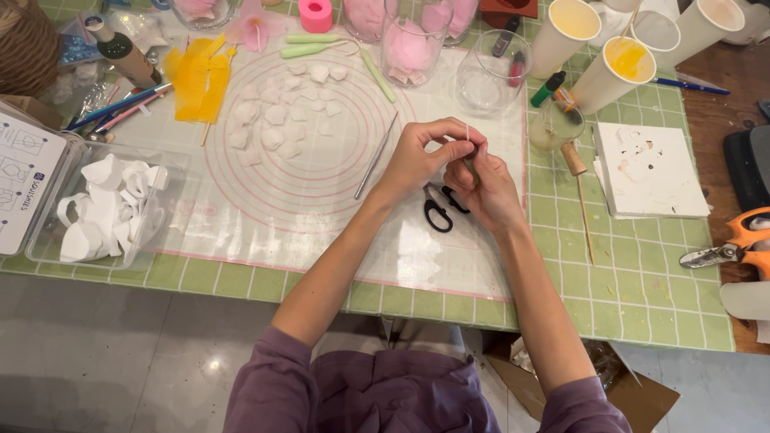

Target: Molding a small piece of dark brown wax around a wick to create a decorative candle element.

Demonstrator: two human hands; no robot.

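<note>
Left hand (421,156): fingertips pinched on a thin white wire (468,132) above the silicone mat (321,208).
Right hand (485,192): curled around the wire's lower part.
Technique: keep wire upright, pinch lightly.
Scissors (439,210): just beneath both hands.

The person wears a purple top. Its sleeves are long but pushed up, so they bunch in soft folds near the elbows. The cloth looks thin and a bit crinkly. Both forearms are bare from the sleeves down to the wrists. The left hand (419,156) and the right hand (487,192) are bare too, with no gloves. No rings, watch or bands show on the parts in view. Below the top, the lap is covered in more purple cloth, maybe an apron or the same top; the view is too poor to tell.
</note>
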